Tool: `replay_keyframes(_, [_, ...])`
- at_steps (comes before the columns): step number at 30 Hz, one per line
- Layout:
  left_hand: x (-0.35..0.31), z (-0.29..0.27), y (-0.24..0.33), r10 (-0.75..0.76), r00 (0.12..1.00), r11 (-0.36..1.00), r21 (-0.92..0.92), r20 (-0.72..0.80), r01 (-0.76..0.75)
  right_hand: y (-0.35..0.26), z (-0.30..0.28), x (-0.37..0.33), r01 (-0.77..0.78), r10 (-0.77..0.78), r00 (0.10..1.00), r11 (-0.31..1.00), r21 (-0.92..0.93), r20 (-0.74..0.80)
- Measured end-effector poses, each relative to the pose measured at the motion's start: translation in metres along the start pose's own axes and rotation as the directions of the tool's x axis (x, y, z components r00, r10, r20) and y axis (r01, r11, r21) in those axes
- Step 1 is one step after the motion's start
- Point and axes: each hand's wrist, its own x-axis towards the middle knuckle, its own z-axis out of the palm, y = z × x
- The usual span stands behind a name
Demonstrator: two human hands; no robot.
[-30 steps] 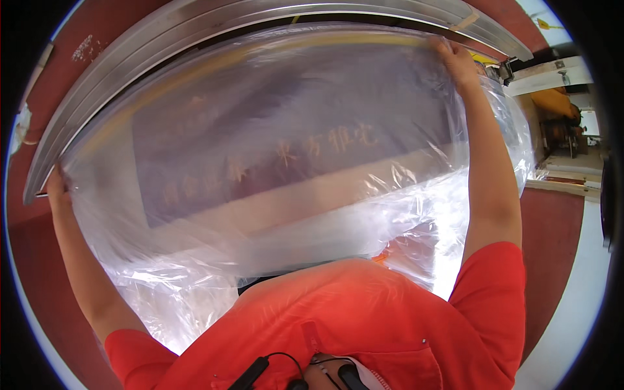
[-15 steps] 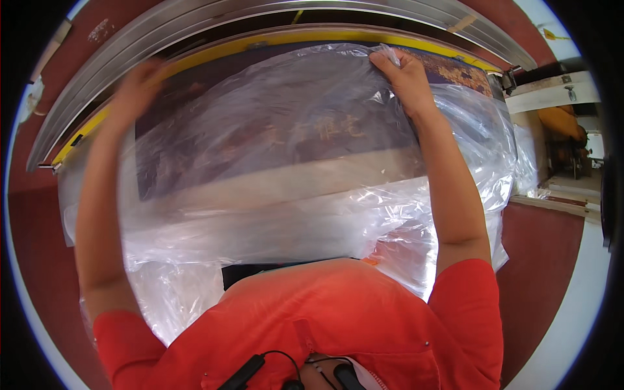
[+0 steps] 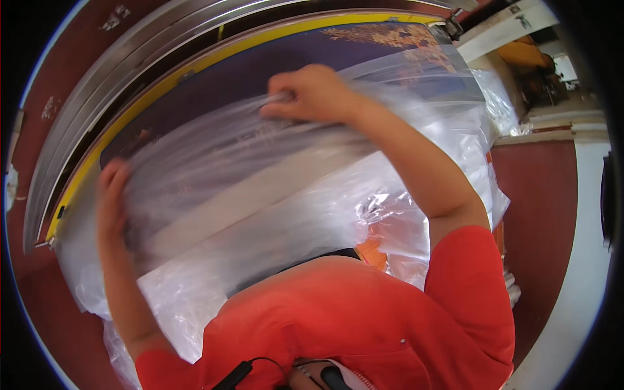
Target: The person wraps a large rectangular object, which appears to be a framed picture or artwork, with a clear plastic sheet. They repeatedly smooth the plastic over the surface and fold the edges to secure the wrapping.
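Observation:
My right hand [image 3: 309,94] is closed, pinching the gathered far edge of a clear plastic sheet [image 3: 214,159] over the middle of a wide printed panel. The panel [image 3: 240,68] is dark purple with a gold leaf pattern at its far right; a beige band and faint gold lettering show through the plastic. At the panel's left end, my left hand [image 3: 114,198] is smeared by motion beside the sheet, so its grip does not show. The sheet slopes toward me in blurred folds, and the panel's far strip lies bare.
A yellow strip [image 3: 153,88] borders the panel's far side, with a curved metal rail [image 3: 84,97] beyond. More crumpled clear plastic [image 3: 448,156] spreads to the right and close to my body. An orange piece [image 3: 372,253] shows near my front. Reddish-brown floor [image 3: 536,201] lies on the right.
My right hand has moved left and nearer, drawing the plastic's far edge back from the panel's far right. The left hand has come down toward me. The view has turned.

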Motion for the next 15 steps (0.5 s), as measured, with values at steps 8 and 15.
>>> replay_keyframes(8, [-0.263,-0.363,-0.050,-0.460,0.660,0.701,0.214,-0.594,0.680,-0.075,-0.033,-0.038,0.053,-0.078,0.931,0.995,0.079,0.356])
replay_keyframes(15, [-0.169,-0.438,-0.138,0.164,0.632,0.312,0.648,-0.757,0.695,0.078,-0.259,-0.162,-0.750,0.709,0.659,0.645,0.148,0.253])
